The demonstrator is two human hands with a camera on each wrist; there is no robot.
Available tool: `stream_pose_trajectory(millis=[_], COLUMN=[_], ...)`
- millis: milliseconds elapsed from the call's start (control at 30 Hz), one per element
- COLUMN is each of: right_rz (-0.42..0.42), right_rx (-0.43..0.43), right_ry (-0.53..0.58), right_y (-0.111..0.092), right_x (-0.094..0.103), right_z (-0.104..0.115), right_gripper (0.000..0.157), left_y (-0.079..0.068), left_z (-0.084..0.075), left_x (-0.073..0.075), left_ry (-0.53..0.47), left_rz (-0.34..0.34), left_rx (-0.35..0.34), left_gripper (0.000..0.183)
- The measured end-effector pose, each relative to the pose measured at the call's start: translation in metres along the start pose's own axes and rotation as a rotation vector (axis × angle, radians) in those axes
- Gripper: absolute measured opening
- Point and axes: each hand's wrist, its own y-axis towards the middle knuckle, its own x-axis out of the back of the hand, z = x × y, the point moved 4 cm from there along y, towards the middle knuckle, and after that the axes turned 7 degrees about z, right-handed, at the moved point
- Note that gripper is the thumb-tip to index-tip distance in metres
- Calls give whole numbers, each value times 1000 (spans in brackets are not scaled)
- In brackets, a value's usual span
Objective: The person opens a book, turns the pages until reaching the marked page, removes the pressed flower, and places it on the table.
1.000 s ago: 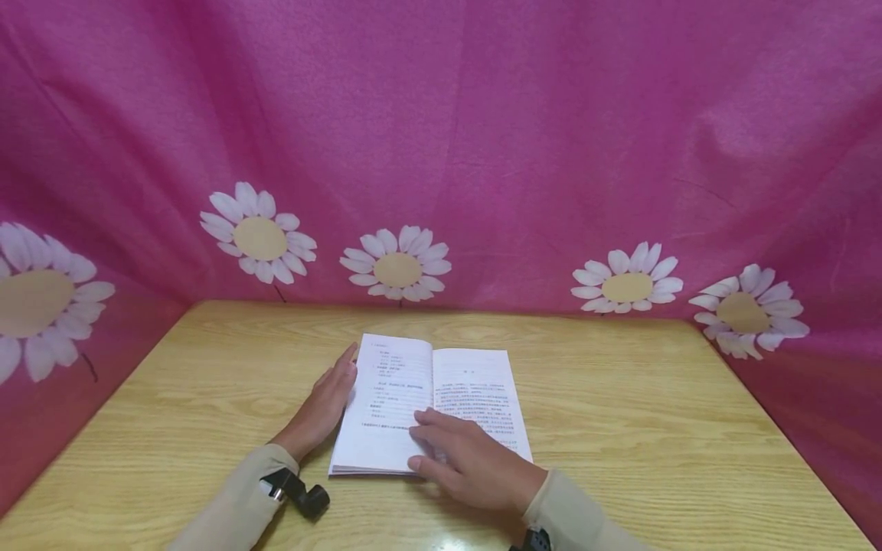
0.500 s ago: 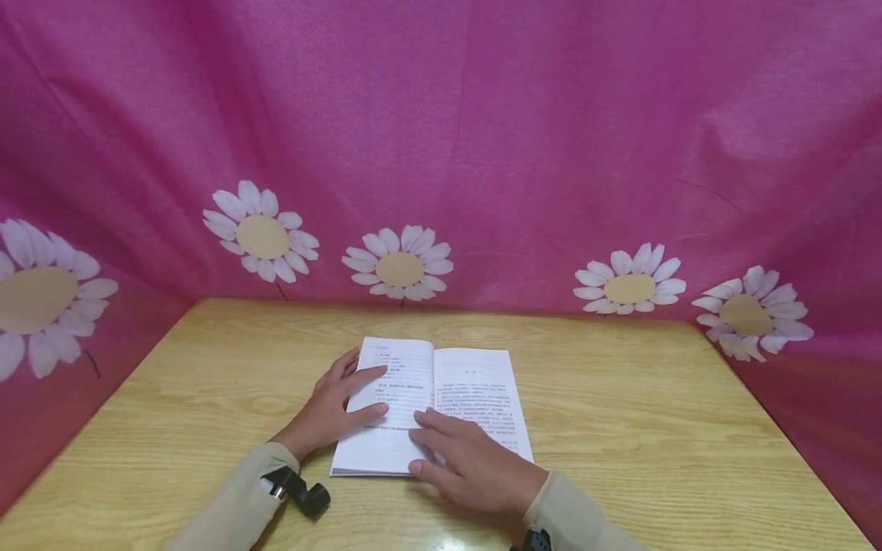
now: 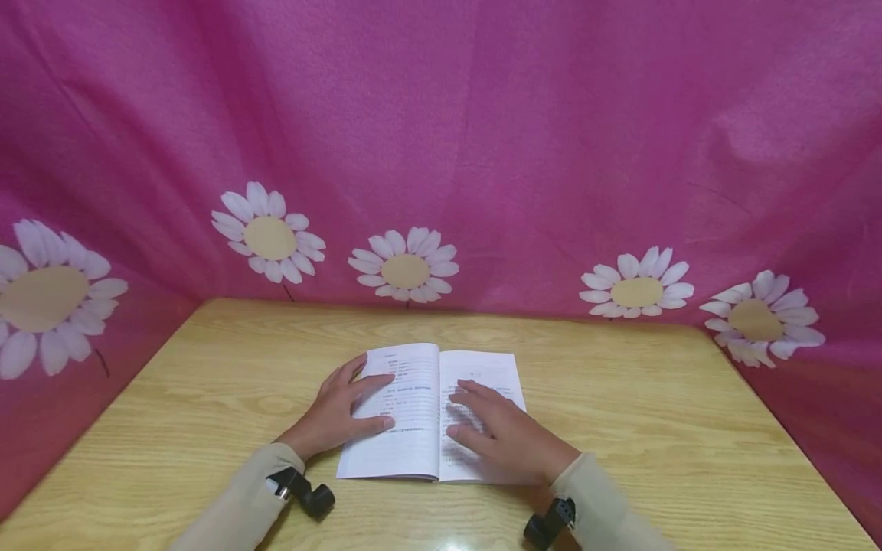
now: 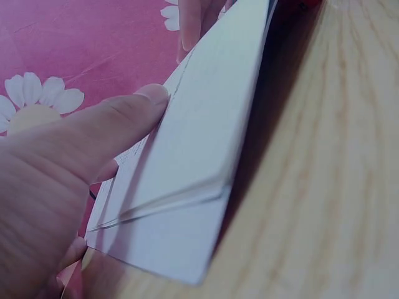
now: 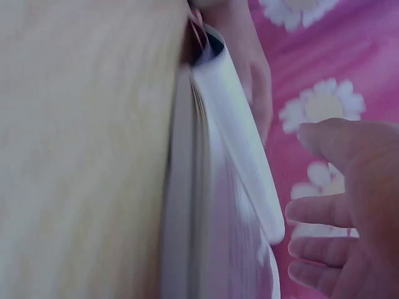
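Observation:
A book with printed white pages lies open on the wooden table. My left hand rests at its left edge, with thumb and forefinger stretched over the left page. Seen from the left wrist, the thumb presses on the page, and the leaves fan slightly apart at the near corner. My right hand is over the right page with fingers spread, holding nothing. In the right wrist view these fingers stand apart from the curved page. Part of the right page is hidden under the hand.
The wooden table extends on both sides of the book. A pink cloth with white daisies hangs behind and at the sides. Black cameras are strapped to both wrists.
My left thumb and forefinger have come over onto the left page from the edge. My right hand has moved right and a little away from me, from near the spine to over the right page.

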Motion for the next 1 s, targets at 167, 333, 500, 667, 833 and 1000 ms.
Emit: stream_pose_trajectory(millis=[167,333,500,667,833,1000], right_rz=[-48,-56,-47,-41,-26,-17], right_rx=[-99,-166,-229,-244,-245,-244], right_ry=[10,12,22,33,17,10], right_y=[-3,-7,-12,-12,-11,-10], right_x=[11,19,24,23,21,21], right_z=[-26,-47,-68,-84,-88,-89], right_gripper=[70,91,105,109,110,113], left_y=[1,2,2,1,0,0], left_z=[-1,-2,-1,-1,-1,0], left_x=[-1,-2,-2,-2,-1,0], left_ry=[10,20,24,23,12,20], left_rz=[5,3,7,7,6,1], left_rx=[1,6,14,13,12,13], left_gripper=[71,72,72,71,72,72])
